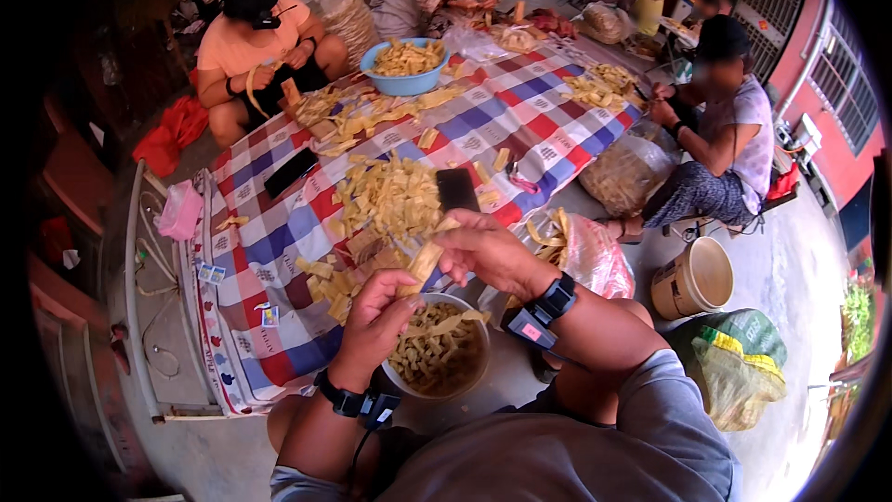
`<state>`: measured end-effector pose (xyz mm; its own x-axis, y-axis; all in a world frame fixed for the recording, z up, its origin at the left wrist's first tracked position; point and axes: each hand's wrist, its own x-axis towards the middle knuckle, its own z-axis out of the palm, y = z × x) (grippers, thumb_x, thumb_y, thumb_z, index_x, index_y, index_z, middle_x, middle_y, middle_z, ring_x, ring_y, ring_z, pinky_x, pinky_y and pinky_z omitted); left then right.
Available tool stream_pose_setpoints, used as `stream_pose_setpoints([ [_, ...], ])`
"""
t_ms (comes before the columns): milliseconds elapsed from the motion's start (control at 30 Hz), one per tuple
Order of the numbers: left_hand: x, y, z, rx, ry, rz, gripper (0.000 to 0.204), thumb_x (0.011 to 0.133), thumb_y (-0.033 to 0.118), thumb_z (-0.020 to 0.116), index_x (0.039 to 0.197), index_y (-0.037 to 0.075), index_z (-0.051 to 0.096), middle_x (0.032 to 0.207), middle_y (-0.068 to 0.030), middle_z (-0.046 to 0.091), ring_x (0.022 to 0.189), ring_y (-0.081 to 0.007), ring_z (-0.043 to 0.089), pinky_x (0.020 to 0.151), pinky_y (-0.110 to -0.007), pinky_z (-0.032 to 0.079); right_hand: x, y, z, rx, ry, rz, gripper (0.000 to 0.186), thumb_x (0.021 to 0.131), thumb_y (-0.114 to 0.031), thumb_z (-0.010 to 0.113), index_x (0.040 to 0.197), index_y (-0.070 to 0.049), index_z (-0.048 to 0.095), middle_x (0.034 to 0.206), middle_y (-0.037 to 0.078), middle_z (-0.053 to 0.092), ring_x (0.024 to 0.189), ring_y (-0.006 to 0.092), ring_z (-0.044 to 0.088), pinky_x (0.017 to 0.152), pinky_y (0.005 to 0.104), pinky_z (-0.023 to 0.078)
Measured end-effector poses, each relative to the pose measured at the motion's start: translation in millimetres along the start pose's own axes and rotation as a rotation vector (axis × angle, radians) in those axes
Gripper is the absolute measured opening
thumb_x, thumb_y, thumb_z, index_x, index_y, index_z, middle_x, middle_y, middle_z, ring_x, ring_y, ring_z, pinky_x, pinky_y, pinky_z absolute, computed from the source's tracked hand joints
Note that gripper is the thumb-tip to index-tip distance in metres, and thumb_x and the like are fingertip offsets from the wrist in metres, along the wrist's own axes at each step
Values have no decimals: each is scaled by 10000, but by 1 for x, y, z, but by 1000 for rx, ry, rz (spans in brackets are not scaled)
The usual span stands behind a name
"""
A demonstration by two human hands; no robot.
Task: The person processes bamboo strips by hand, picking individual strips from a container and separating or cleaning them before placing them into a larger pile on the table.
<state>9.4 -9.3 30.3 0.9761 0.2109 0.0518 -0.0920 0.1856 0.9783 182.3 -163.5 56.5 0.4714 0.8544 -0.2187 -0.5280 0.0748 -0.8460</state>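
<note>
A pale yellow, dried-looking flat strip [426, 262] is held between my two hands, slanting up to the right. Its lower end is pinched by the fingers of my left hand [376, 314]. Fingers and thumb of my right hand [491, 249] close on its upper end. Just beneath the hands stands a white bucket [485, 370] partly filled with curled yellow pieces [432, 353]; one longer strip lies across its rim. Beyond my hands, a heap of short yellow pieces [390, 193] is spread on the checked tablecloth [269, 265].
Two dark flat phone-like objects [292, 173] lie on the cloth. A blue basin [406, 84] of strips sits farther back. Co-workers sit around the table. At right are a plastic bag [595, 256], an empty-looking bucket [692, 279] and a green sack [734, 367]; a pink container [179, 210] hangs left.
</note>
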Motion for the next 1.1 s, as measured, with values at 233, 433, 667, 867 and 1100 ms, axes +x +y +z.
stream_pose_setpoints([
  [233, 15, 11, 11, 231, -119, -146, 244, 1030, 196, 546, 1068, 3, 689, 923, -2, 605, 802, -61, 523, 721, -220, 420, -18, 1, -1, 27, -2, -68, 127, 981, -146, 589, 1032, -33, 562, 805, 109, 711, 602, 129, 644, 519, 230, 484],
  [433, 25, -9, 15, -140, 30, -218, 419, 1067, 351, 420, 1155, -1, 630, 928, -19, 620, 771, -108, 567, 674, -261, 452, -38, 24, 3, -309, -158, -220, 181, 1005, -50, 508, 1155, -36, 609, 1029, 70, 700, 833, 115, 681, 673, 240, 534],
  [667, 29, -13, 14, -448, -38, -132, 361, 1046, 242, 464, 1174, -36, 656, 1243, -135, 632, 1109, -220, 613, 961, -374, 483, -38, 34, -2, -359, -190, -286, 235, 997, 14, 502, 1216, 2, 588, 1146, 84, 648, 967, 138, 645, 839, 293, 543],
  [867, 24, -15, 20, -309, -62, -80, 247, 1005, 135, 522, 1020, -57, 677, 1430, -200, 503, 1284, -256, 514, 1079, -384, 391, -21, 46, -2, -636, -71, -393, 122, 973, -103, 591, 1056, -19, 620, 1195, 88, 591, 935, 168, 574, 794, 292, 489],
  [1100, 22, -13, 4, -11, -125, -168, 231, 1007, 174, 543, 1014, -33, 646, 1159, -114, 625, 1078, -166, 572, 973, -307, 419, -19, 43, -15, -400, -90, -207, 95, 970, -108, 545, 981, -15, 564, 848, 47, 617, 769, 131, 581, 686, 273, 476],
])
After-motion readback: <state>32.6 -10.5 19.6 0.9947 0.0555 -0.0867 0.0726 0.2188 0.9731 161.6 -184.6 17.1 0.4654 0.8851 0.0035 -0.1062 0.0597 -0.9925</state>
